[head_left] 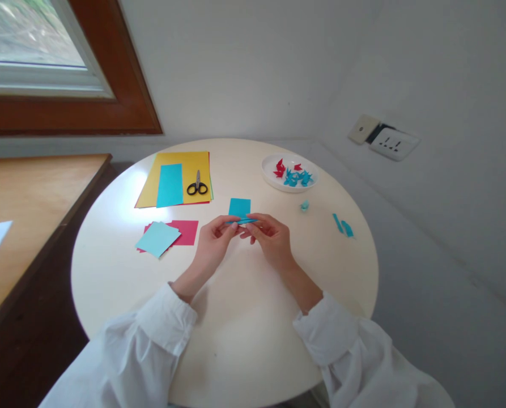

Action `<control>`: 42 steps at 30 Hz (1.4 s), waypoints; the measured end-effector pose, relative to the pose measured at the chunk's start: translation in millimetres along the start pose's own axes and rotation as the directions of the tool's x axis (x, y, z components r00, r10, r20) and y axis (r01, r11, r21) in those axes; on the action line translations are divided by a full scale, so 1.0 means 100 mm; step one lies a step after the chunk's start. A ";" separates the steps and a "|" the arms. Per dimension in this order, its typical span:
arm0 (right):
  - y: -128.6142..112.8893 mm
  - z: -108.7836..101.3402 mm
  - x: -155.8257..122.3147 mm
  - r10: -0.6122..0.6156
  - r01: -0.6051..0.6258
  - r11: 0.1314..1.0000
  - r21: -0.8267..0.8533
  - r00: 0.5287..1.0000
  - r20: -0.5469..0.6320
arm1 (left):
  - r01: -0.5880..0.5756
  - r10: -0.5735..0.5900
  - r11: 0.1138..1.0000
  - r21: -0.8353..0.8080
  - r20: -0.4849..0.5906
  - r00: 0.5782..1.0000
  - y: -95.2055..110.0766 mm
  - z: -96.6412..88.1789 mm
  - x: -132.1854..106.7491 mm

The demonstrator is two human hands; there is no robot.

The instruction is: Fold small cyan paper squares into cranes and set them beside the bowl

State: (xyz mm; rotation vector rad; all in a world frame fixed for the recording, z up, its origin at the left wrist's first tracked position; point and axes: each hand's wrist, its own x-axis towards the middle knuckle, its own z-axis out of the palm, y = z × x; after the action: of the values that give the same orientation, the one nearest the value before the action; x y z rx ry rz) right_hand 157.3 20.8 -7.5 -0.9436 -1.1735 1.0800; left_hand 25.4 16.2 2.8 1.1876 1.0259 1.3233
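Between my two hands is a narrow piece of folded blue paper (246,221), held up over the middle of the round table. My left hand (216,237) pinches its left end between thumb and fingers. At the other end my right hand (273,233) grips it the same way, with some lower fingers curled beneath. Just beyond the fingertips a flat blue paper square (239,206) lies on the table, its near edge partly covered by the held piece. To the left of my left hand rest a light blue square (158,239) and pink squares (187,233), loosely stacked.
Black-handled scissors (198,186) and a blue paper strip (170,184) lie on yellow sheets (151,181) at the back left. A white plate (267,177) holds several red and blue folded papers. A crumpled bit (304,206) and blue scraps (343,226) lie on the right.
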 end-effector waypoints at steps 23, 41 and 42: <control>0.04 -0.03 0.02 -0.118 0.117 0.991 -0.067 0.993 -0.008 | -0.119 0.119 0.986 0.113 0.011 0.993 -0.11 -0.02 0.02; -0.01 0.09 -0.03 -0.075 0.072 0.994 -0.087 0.997 -0.031 | -0.137 0.167 0.968 0.210 -0.135 0.977 -0.08 0.07 -0.03; 0.00 0.10 -0.04 -0.076 0.072 0.993 -0.090 0.996 -0.042 | -0.135 0.165 0.968 0.212 -0.133 0.977 -0.08 0.07 -0.02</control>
State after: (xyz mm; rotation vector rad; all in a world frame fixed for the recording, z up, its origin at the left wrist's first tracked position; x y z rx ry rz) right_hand 147.8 17.3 -6.4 -0.9799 -1.2181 0.9492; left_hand 33.0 14.3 -4.5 1.3559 1.2211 1.4718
